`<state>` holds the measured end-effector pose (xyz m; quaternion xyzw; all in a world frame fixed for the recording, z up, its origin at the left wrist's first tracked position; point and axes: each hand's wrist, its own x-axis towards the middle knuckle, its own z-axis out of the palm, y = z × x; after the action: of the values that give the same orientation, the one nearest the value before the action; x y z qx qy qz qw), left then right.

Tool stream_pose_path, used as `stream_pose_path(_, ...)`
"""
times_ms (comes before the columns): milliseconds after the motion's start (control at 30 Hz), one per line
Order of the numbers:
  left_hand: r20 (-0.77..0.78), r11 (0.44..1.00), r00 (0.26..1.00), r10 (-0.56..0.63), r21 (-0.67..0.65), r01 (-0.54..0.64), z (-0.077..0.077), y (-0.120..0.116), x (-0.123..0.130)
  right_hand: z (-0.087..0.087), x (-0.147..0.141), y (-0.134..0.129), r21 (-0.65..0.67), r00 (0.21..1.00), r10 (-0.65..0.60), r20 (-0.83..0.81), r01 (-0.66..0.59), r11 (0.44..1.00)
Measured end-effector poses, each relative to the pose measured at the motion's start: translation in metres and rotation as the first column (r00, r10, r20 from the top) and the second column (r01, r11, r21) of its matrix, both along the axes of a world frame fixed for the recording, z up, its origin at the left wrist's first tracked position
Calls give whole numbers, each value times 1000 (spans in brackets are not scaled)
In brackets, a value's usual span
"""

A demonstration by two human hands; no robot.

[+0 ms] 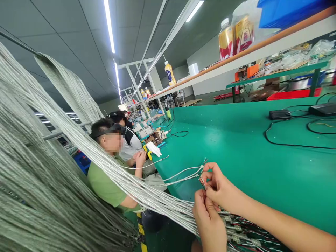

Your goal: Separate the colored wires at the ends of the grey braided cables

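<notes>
Over the front edge of the green bench, my right hand (pixel 219 185) is closed in a pinch on thin coloured wires (pixel 203 180) at a cable's end. My left hand (pixel 210 221) is just below, fingers pinched together on the lower part of those wires; its fingertips are partly hidden. A few pale cables (pixel 181 179) stretch from the left to my right fingertips, some with frayed wire ends (pixel 204 161) beyond them. Under both hands runs a thick bundle of pale cables (pixel 157 201), ending at the right in many stripped ends with red, black, white and green wires (pixel 245 231).
A co-worker in a green shirt (pixel 111 182) sits at the left, another person beyond. More cables (pixel 39 140) hang from a rail. On the green bench (pixel 231 140) lie black power adapters (pixel 279 114) and white gloves (pixel 154 148). A shelf (pixel 262 45) with bottles (pixel 226 40) runs above.
</notes>
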<state>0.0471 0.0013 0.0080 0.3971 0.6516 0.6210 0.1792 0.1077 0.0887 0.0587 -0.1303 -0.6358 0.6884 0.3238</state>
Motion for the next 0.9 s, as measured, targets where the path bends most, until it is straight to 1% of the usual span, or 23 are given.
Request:
stream_pose_path(100,-1,1000,1000,-4,-7,4,-2,1,-1,0,-2,-1,-19,999,-46,0,46,999)
stream_pose_path(200,15,1000,1000,-25,-4,25,0,1,-2,0,-1,-1,6,996,-93,8,93,996)
stream_pose_path(333,28,999,999,-28,-20,28,-1,2,-2,-3,1,-1,111,988,-155,20,152,982)
stream_pose_path(433,35,1000,999,-17,-10,17,-5,4,-2,-4,2,0,219,973,-228,24,217,951)
stream_pose_path(500,32,1000,999,-16,-16,16,-8,4,-3,-3,3,0,250,963,-269,19,256,934)
stream_pose_path(600,17,999,1000,-4,-38,5,-7,4,-3,-1,4,0,232,956,-292,20,280,932)
stream_pose_path(733,14,998,1000,-2,-56,2,-2,3,-1,-3,3,-3,212,946,-324,13,314,926)
stream_pose_path(800,5,999,1000,2,-43,-2,-1,3,0,-4,2,-4,216,931,-366,9,355,909)
stream_pose_path(900,-20,1000,1000,-1,-12,0,-5,2,0,-1,1,-1,210,915,-403,-26,399,892)
